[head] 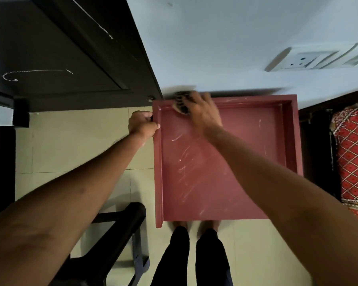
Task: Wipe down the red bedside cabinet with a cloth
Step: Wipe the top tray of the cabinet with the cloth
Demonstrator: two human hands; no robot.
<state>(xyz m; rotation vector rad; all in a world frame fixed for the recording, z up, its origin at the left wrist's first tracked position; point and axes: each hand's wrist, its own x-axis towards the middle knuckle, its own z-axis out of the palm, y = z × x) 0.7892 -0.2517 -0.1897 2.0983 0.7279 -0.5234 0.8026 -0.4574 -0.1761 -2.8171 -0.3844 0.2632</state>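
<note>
Soft, rather dim indoor light leaves the wall point(215, 48) above the right hand point(203, 112) palest, that hand and the switch plate point(318, 58) to its right smeared by motion blur, the forearms point(277, 182) dark, and straight edges bowed toward the corners.

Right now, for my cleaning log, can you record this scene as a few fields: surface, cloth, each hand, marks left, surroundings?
surface: red cabinet top with a raised rim, set against the wall
cloth: dark, patterned, at the far left corner of the top
right hand: presses on the cloth; blurred
left hand: grips the cabinet's left rim
marks: pale streaks across the middle of the top
surroundings: black chair to the left, bed cover to the right, wall socket on the wall
</note>
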